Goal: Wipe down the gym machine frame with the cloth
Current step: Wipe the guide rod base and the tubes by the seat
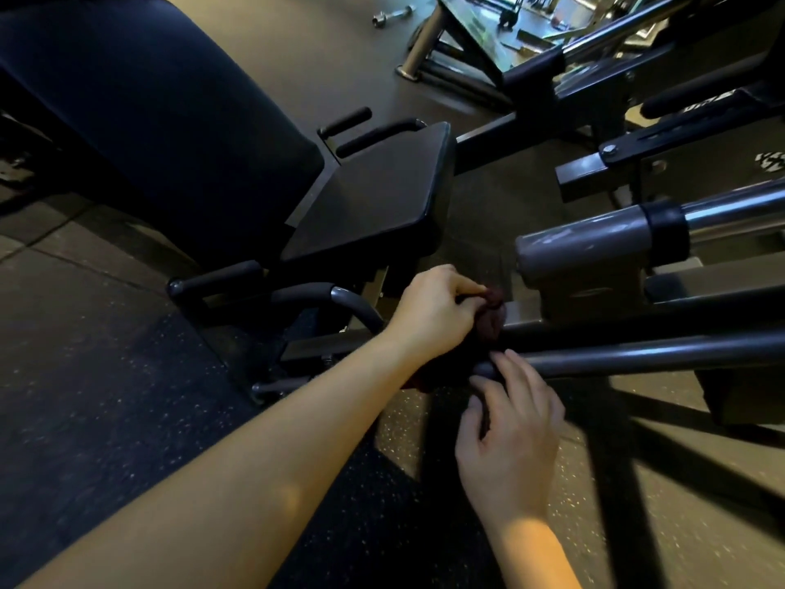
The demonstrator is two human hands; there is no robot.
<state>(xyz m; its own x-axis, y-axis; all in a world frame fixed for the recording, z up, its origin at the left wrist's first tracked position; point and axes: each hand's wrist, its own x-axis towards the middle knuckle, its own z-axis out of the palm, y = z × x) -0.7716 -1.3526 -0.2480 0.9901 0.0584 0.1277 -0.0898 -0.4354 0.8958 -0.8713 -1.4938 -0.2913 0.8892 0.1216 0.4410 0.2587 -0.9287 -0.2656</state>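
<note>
the left hand [433, 312] was closed round a bunched dark red cloth [492, 320], pressing it against the joint where the grey frame bar [637, 358] met the base below the seat [374, 193]. the cloth appeared wadded so that it could be worked into that corner. a loose part hung under the wrist, toward the floor [127, 376]. the right hand [509, 423] lay just beside it, fingers bent, tips on the end of the frame bar, probably to steady it or gather the slack. whether it pinched any cloth could not be determined. judgement: wiping under way at the joint; the long bar looked not yet done.
</note>
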